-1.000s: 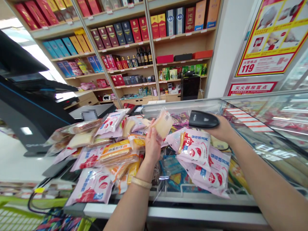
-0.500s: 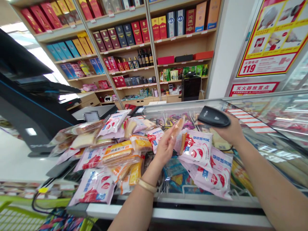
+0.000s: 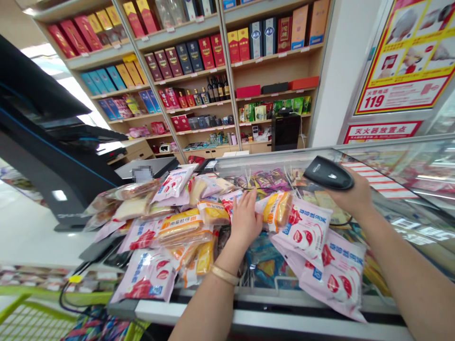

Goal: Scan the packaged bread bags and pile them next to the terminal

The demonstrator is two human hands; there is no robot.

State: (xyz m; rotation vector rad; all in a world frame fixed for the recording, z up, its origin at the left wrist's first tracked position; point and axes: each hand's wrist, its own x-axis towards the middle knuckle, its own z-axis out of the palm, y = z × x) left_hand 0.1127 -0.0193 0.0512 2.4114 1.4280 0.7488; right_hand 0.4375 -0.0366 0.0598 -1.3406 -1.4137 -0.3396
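Observation:
My left hand (image 3: 246, 219), with a band on its wrist, reaches over the goods with its fingers apart. Its fingertips are at a pink-and-white snack packet (image 3: 230, 201); whether they touch it is unclear. Just right of this hand, an orange-labelled bread packet (image 3: 277, 211) lies on top of pink strawberry-print packets (image 3: 307, 232). My right hand (image 3: 355, 194) is wrapped around a black barcode scanner (image 3: 329, 173), held above the glass-topped case. On the left is a heap of packets, including a pumpkin-coloured toast packet (image 3: 180, 226) and a pink packet (image 3: 146, 277).
A checkout screen (image 3: 46, 137) stands at the left on the white counter (image 3: 39, 237). The glass display case (image 3: 401, 227) extends right. A green basket (image 3: 28, 322) is at the lower left. Shelves of boxed bottles (image 3: 192, 57) line the back wall.
My left hand has let go of the orange-labelled bread packet, now on the pink packets, and has moved left towards the heap. The scanner has shifted slightly right; the lower-right pink packet sits nearer.

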